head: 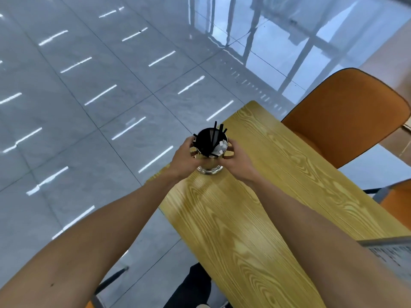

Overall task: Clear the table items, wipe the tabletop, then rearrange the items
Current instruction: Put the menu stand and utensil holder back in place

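A shiny metal holder stands on the yellow wood-grain table near its far left edge. Black chopsticks or straws and white packets stick out of its dark opening. My left hand grips the holder's left side and my right hand grips its right side, so both hands wrap around it. The holder's base touches the tabletop.
An orange chair stands at the table's far right side, and another orange seat shows at the right edge. A printed card or menu lies at the table's near right. Glossy grey floor tiles lie to the left.
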The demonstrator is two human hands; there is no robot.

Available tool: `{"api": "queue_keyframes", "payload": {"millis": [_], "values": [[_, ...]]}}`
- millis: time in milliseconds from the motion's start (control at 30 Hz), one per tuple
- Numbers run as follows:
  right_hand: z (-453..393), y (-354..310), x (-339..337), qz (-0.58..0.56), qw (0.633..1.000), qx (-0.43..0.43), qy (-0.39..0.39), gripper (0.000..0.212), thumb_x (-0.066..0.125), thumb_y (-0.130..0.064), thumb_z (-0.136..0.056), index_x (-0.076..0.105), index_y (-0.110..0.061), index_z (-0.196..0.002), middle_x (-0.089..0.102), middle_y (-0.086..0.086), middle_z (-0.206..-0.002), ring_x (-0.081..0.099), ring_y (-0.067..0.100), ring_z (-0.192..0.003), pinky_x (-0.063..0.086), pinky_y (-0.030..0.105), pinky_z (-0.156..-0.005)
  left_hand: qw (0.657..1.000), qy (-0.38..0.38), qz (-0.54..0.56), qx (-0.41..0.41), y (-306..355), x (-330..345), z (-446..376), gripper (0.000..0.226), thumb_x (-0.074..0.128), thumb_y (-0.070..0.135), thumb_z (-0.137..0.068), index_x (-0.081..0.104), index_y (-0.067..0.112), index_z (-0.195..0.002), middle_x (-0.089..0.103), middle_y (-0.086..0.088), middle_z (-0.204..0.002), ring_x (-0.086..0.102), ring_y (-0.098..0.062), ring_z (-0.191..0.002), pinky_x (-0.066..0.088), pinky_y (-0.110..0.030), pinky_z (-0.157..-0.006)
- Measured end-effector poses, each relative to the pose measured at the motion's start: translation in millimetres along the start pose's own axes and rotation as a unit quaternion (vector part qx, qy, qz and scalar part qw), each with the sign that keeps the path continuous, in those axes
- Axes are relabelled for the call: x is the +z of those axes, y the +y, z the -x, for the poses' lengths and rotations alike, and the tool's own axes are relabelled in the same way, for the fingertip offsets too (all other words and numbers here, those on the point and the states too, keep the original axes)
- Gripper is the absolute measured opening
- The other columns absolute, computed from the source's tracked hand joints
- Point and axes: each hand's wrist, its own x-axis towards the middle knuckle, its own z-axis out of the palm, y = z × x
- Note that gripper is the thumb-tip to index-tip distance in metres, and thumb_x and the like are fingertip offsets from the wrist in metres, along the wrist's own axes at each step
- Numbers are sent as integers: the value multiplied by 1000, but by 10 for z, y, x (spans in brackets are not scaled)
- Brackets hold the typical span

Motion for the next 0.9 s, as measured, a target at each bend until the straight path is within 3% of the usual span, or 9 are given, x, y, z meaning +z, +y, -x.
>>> {"api": "queue_keyframes", "payload": {"millis": [100,267,367,500,633,700,800,900], "values": [[233,56,-249,-17,999,9,38,69,81,-19,-83,46,-36,-140,62,-14,-122,67,14,-110,55,23,-82,999,-32,7,21,150,294,26,86,96,41,-58,53,24,-131,62,10,-126,64,-12,-113,54,-27,-96],[803,227,-706,-33,993,21,112,71,78,-16,-88,41,-23,-149,59,-4,-128,68,10,-103,51,9,-66,994,-93,-6,48,366,891,156,85,95,36,-61,54,20,-134,61,6,-129,61,-7,-117,53,-26,-98],[1166,415,-940,-36,987,30,152,67,77,-17,-89,44,-26,-147,62,-6,-127,70,11,-103,53,11,-68,991,-121,-8,61,422,1287,286,77,93,24,-67,56,15,-133,62,10,-123,59,-2,-117,54,-29,-99],[1569,619,-1134,-33,978,31,202,66,75,-12,-88,46,-28,-146,65,-10,-123,65,10,-113,58,21,-82,984,-159,-27,69,443,1694,484,80,93,27,-68,53,17,-136,63,7,-126,61,-8,-116,52,-14,-90],[1898,840,-1186,-40,965,57,252,63,73,-14,-91,44,-23,-146,61,-3,-128,63,20,-115,57,37,-92,978,-188,-37,82,435,1998,665,72,92,27,-68,57,16,-131,65,10,-122,57,1,-118,54,-31,-98],[2029,950,-1185,-42,960,71,268,60,73,-17,-92,44,-20,-145,59,2,-134,63,23,-117,57,41,-93,975,-200,-44,88,401,2103,747,69,91,25,-70,58,17,-130,65,9,-123,57,0,-119,54,-32,-98],[2174,1079,-1157,-54,955,98,275,60,73,-21,-93,43,-19,-145,57,1,-138,63,22,-115,57,39,-92,971,-219,-50,88,338,2195,838,72,92,27,-69,57,18,-131,64,8,-125,57,-5,-121,55,-33,-99],[2286,1166,-1123,-50,946,113,299,61,76,-29,-90,45,-22,-142,59,-1,-134,66,17,-110,58,40,-90,967,-235,-40,87,308,2279,921,79,93,29,-66,55,17,-134,63,7,-127,56,-5,-122,53,-30,-100]]}}
